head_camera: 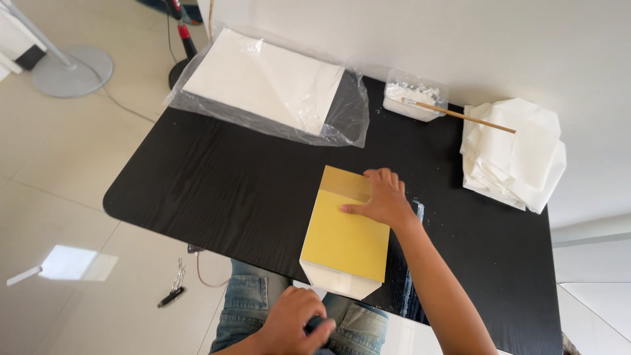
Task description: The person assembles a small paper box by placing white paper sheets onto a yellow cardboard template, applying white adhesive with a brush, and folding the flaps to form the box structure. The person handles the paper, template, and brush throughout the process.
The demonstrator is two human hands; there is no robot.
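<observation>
Black desk (217, 190), wood-grain top, rounded corners; we stand at its near edge looking down.

Far edge, left of middle: a stack of white sheets (263, 82) lying in a loose clear plastic wrapper (345, 115), one corner overhanging the desk. At the far right corner, a heap of folded white paper (516, 154), rumpled and stacked unevenly. Between the two, a small clear tub (414, 98) of white paste with a thin wooden stick (467, 117) resting in it, its end reaching out over the heap.

Near edge, middle: the yellow board (345, 236), a flat rectangle lying on a white sheet (338, 281) whose folded point pokes out past the desk edge. A paler band runs across the board's far end. White smears (417, 210) mark the desk just right of it.

Our right hand (381, 197) lies flat on the board's far right part, fingers spread, pressing down rather than gripping. Our left hand (296, 322) is below the desk edge over the lap, curled around a small dark object (317, 323); what it is, we cannot tell.

Handling, as we judge it: the board looks light, thin and fairly stiff, smooth-faced, so it likely slides on the desk unless pinned. The sheet beneath is soft, creases easily, and may be tacky where pasted. Best hold: flat palm on top, or pinch at the long edges.
</observation>
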